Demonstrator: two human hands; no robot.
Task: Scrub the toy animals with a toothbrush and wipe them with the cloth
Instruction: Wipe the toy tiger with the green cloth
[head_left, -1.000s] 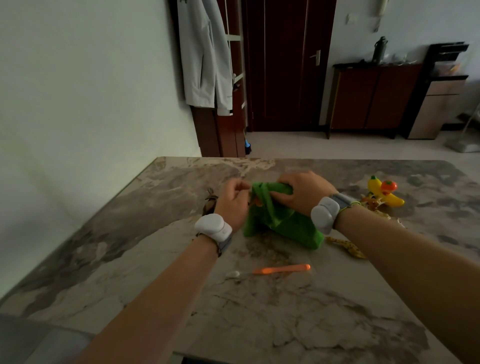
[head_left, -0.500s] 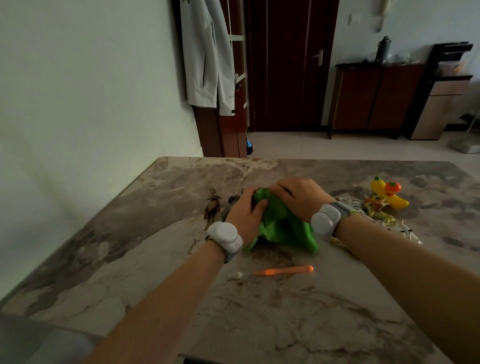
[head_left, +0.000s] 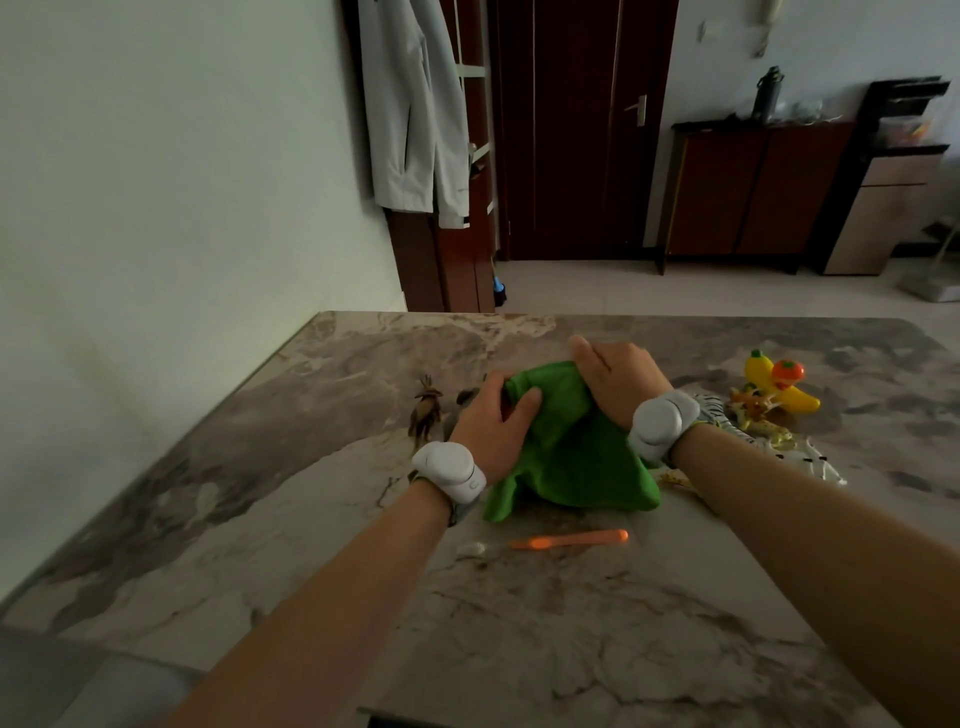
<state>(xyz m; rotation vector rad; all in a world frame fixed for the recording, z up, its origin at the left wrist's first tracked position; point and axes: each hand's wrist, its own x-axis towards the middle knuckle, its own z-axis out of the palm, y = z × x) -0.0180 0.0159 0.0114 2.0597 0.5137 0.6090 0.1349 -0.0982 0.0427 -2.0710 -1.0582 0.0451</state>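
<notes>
**While the cloth works, the brush waits**

Since the orange toothbrush (head_left: 569, 539) lies untouched on the marble tabletop (head_left: 571, 649) nearest the person, this looks like the wiping step. Its long axis runs left to right, pale bristle head to the person's left, handle end to the right.

Just beyond it is the bunched green cloth (head_left: 576, 452). The left hand (head_left: 491, 426) has its fingers curled round the cloth's left side. The right hand (head_left: 615, 382) clamps the far upper end. Whatever toy is wrapped inside is hidden.

Next, I judge, comes unwrapping, setting that toy down and choosing another. A brown deer figure (head_left: 426, 410) stands left of the hands. A zebra (head_left: 719, 415) lies right of them, with a yellow banana-shaped toy (head_left: 779, 387) farther off.
</notes>
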